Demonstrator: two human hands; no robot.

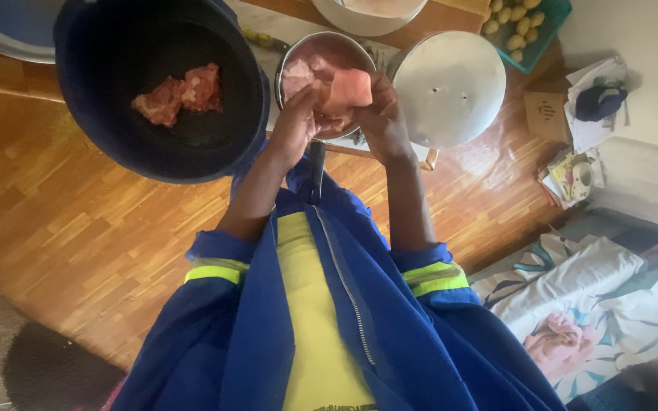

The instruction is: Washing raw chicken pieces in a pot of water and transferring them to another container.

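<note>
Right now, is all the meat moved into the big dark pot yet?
Not yet. Two red pieces of meat already lie in the dark pot. Both hands, left hand and right hand, hold a pink slab over the metal bowl. More pink meat shows in that bowl, so some is left.

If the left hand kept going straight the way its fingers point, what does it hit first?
Most likely the pale raw meat in the metal bowl. The left hand points up-frame over that bowl, fingers already on the pink meat piece shared with the right hand. Depth is uncertain.
</note>
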